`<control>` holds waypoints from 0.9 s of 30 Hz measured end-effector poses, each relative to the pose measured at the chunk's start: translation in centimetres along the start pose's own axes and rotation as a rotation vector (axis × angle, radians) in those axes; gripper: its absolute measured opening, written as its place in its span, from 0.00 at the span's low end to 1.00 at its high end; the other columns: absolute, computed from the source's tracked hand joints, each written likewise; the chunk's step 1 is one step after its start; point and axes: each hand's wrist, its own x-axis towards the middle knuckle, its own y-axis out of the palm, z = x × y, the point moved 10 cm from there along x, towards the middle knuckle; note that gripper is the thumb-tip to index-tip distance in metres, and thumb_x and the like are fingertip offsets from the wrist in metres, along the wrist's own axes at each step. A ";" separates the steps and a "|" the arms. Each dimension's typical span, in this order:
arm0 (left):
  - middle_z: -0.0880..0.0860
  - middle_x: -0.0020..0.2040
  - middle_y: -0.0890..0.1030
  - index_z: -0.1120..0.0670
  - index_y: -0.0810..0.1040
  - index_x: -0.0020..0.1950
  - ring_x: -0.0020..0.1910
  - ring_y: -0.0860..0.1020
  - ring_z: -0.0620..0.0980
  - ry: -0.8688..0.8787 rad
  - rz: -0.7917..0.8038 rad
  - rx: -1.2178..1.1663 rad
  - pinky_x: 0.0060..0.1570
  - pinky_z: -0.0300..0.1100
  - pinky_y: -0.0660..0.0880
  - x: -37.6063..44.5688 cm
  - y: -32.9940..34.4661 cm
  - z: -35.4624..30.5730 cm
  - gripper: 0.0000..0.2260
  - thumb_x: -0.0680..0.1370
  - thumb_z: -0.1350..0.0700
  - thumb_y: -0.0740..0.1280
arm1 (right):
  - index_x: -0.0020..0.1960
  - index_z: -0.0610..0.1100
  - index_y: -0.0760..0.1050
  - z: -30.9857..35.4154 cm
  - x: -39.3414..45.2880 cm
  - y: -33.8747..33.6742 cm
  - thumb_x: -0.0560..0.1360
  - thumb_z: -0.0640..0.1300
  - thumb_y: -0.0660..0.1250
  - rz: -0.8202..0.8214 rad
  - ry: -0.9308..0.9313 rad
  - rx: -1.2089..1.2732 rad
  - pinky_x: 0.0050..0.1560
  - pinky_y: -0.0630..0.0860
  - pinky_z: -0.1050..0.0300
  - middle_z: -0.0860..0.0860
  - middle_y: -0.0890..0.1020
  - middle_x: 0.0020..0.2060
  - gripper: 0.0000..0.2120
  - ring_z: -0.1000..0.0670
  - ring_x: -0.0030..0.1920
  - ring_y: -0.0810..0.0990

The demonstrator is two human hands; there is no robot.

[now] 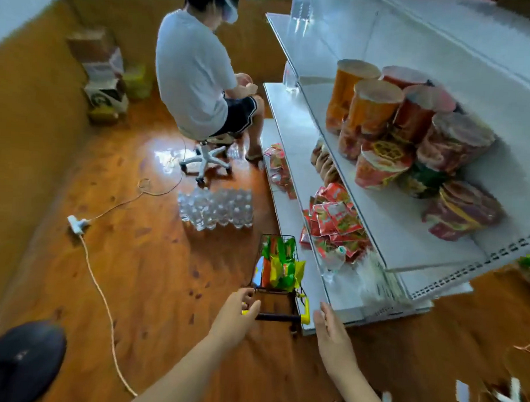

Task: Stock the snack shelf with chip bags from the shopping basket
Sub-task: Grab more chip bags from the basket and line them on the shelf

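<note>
A black wire shopping basket (287, 296) with yellow handle ends stands on the wooden floor beside the shelf, filled with green, yellow and orange chip bags (280, 262). My left hand (237, 313) grips the left end of the basket's handle bar. My right hand (332, 334) hovers with straight fingers just right of the handle, holding nothing. The white metal snack shelf (394, 212) rises on the right, with orange and red snack tubs on its upper board and red packets (335, 222) on the board below.
A person in a white shirt sits on a wheeled stool (205, 155) at the shelf's far end. A shrink-wrapped pack of water bottles (216, 209) lies beyond the basket. A power strip and cable (79, 223) cross the floor at left. Cardboard boxes (102, 72) stand by the wall.
</note>
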 end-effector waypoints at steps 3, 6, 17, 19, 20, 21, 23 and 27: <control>0.50 0.60 0.76 0.50 0.71 0.69 0.56 0.77 0.46 -0.084 -0.006 0.000 0.59 0.44 0.75 5.2 0.1 3.1 0.19 0.79 0.47 0.64 | 0.76 0.49 0.58 -0.4 6.0 2.8 0.79 0.59 0.57 0.045 0.046 -0.055 0.72 0.63 0.52 0.52 0.64 0.74 0.29 0.51 0.74 0.63; 0.49 0.59 0.75 0.49 0.69 0.70 0.56 0.76 0.47 -0.171 -0.008 0.008 0.58 0.44 0.75 10.7 1.0 5.7 0.20 0.79 0.47 0.64 | 0.77 0.48 0.58 -1.1 12.5 6.1 0.78 0.57 0.61 0.098 0.072 -0.123 0.73 0.62 0.51 0.50 0.63 0.75 0.31 0.50 0.74 0.62; 0.54 0.64 0.77 0.54 0.70 0.70 0.60 0.76 0.55 -0.426 0.055 -0.061 0.56 0.44 0.72 29.9 7.2 15.7 0.19 0.80 0.61 0.56 | 0.75 0.46 0.61 -5.8 32.7 20.4 0.80 0.47 0.60 0.266 0.196 -0.210 0.66 0.66 0.56 0.48 0.69 0.72 0.25 0.47 0.71 0.68; 0.54 0.64 0.78 0.55 0.71 0.70 0.61 0.77 0.55 -0.417 0.092 -0.062 0.56 0.44 0.72 32.5 9.1 17.1 0.18 0.80 0.60 0.58 | 0.73 0.45 0.65 -6.8 35.3 21.4 0.80 0.46 0.60 0.221 0.193 -0.275 0.60 0.70 0.54 0.47 0.74 0.67 0.22 0.45 0.66 0.72; 0.55 0.65 0.78 0.55 0.70 0.71 0.62 0.76 0.55 -0.399 0.114 -0.042 0.57 0.44 0.71 33.7 10.1 17.6 0.18 0.80 0.58 0.59 | 0.70 0.45 0.68 -7.2 36.5 21.4 0.79 0.46 0.60 0.165 0.172 -0.332 0.57 0.73 0.53 0.47 0.77 0.64 0.20 0.45 0.62 0.76; 0.55 0.66 0.77 0.56 0.70 0.71 0.64 0.75 0.55 -0.380 0.129 -0.023 0.60 0.44 0.71 34.8 11.2 18.2 0.19 0.80 0.56 0.61 | 0.67 0.46 0.70 -7.6 37.6 21.2 0.78 0.45 0.60 0.108 0.157 -0.393 0.52 0.75 0.52 0.46 0.80 0.59 0.17 0.44 0.58 0.78; 0.56 0.70 0.73 0.57 0.68 0.73 0.68 0.72 0.55 -0.342 0.153 0.012 0.64 0.46 0.69 36.4 12.9 19.0 0.22 0.80 0.53 0.63 | 0.62 0.45 0.73 -8.3 39.1 21.0 0.78 0.44 0.60 0.023 0.150 -0.450 0.46 0.75 0.52 0.45 0.82 0.53 0.14 0.42 0.53 0.80; 0.60 0.71 0.69 0.59 0.61 0.75 0.68 0.71 0.59 -0.322 0.241 0.172 0.64 0.51 0.70 38.5 16.4 20.4 0.22 0.82 0.56 0.58 | 0.58 0.43 0.74 -11.2 41.1 22.0 0.78 0.44 0.58 0.023 0.245 -0.395 0.44 0.70 0.53 0.42 0.82 0.53 0.12 0.40 0.53 0.79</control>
